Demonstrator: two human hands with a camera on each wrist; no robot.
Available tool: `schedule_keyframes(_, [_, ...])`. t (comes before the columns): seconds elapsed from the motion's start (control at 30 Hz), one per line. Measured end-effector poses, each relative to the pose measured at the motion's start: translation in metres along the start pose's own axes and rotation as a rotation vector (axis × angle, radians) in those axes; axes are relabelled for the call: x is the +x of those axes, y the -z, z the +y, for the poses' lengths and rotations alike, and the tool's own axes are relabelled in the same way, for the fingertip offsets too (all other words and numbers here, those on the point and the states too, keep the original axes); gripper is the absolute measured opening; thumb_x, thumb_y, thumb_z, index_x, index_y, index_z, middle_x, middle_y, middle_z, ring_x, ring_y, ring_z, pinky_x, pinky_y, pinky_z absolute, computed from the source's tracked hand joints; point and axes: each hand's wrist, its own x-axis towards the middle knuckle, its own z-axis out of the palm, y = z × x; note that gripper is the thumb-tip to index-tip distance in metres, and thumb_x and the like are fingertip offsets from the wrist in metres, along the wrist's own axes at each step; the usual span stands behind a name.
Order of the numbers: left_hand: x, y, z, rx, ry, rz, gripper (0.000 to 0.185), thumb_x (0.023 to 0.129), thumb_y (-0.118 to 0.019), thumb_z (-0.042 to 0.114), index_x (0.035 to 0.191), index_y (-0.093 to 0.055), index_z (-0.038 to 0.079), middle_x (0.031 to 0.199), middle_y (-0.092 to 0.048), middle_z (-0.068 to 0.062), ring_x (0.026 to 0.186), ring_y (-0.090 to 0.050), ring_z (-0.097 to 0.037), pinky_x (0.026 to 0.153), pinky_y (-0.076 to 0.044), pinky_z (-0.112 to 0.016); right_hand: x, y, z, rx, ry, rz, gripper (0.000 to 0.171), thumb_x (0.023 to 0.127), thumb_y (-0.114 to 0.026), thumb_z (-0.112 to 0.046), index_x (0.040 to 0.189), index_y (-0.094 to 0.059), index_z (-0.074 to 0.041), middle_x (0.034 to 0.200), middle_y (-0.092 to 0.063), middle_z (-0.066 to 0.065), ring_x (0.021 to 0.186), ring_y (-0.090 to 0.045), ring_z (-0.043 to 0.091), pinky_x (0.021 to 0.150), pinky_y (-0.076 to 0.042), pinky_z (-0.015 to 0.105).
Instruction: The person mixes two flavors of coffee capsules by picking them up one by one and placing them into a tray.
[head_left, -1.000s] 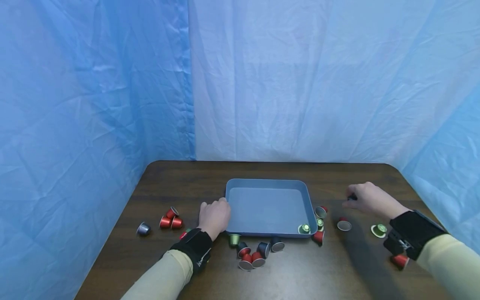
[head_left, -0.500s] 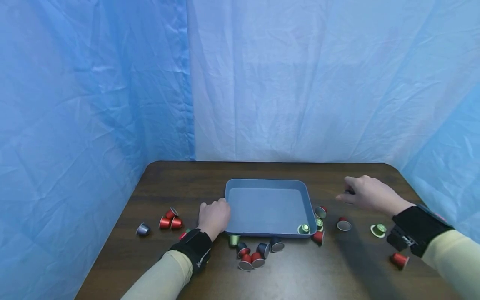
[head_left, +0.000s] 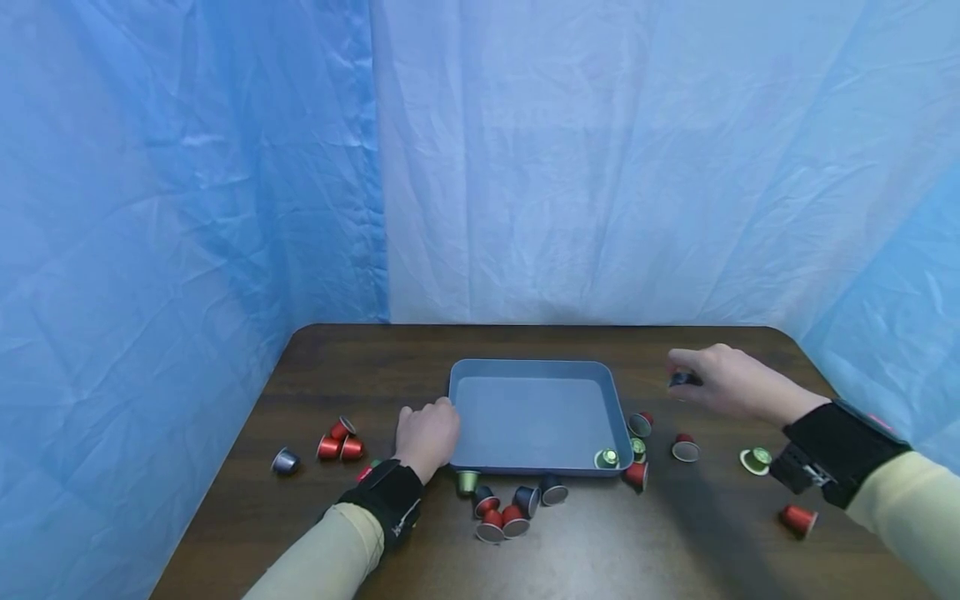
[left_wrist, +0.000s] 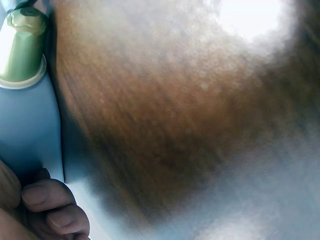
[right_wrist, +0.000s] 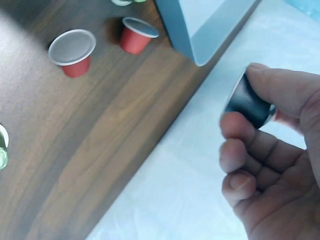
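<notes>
A dark blue coffee capsule point(right_wrist: 248, 104) is pinched between the thumb and index finger of my right hand point(head_left: 731, 385), held up over the right side of the table. The other fingers curl loosely below it in the right wrist view. My left hand point(head_left: 427, 436) grips the left edge of the blue-grey tray point(head_left: 534, 367), its curled fingertips point(left_wrist: 42, 195) showing at the tray's wall. Inside the tray's near right corner sits a green capsule point(head_left: 607, 457). A second green capsule point(head_left: 468, 482) stands by the tray's front edge.
Red and dark capsules point(head_left: 504, 521) cluster in front of the tray. Red capsules point(head_left: 340, 443) and a dark one point(head_left: 286, 460) lie at the left. Along the tray's right side and farther right are more red capsules point(head_left: 686, 448) and a green one point(head_left: 756, 460). Blue sheets point(head_left: 525, 167) hang behind.
My right hand has lifted and shifted slightly left with the dark capsule, and more of the capsule shows now. The left hand and the tray have stayed put.
</notes>
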Motion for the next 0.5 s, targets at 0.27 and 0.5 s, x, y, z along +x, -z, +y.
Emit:
schedule_keyframes(0.27, [0.000,0.000,-0.002,-0.011,0.002,0.007,0.012,0.098,-0.070,0.020,0.100,-0.069,0.008,0.088,-0.055,-0.005,0.073,-0.058,-0.023,0.075,-0.041,-0.044,0.003,0.004,-0.013,-0.003,0.032,-0.015,0.010,0.094,-0.072,-0.013,0.100,-0.065,-0.015,0.082,-0.065,-0.011,0.061,-0.048,0.003,0.057,-0.040,0.026])
schedule_keyframes(0.5, [0.000,-0.001,-0.002,-0.017,0.010,0.016,0.013,0.099,-0.068,0.020,0.101,-0.069,0.008,0.089,-0.056,-0.006,0.074,-0.059,-0.023,0.076,-0.042,-0.045,0.010,0.008,-0.024,-0.007,0.044,-0.045,0.011,0.093,-0.073,-0.012,0.103,-0.067,-0.012,0.084,-0.068,-0.009,0.063,-0.051,0.003,0.057,-0.043,0.026])
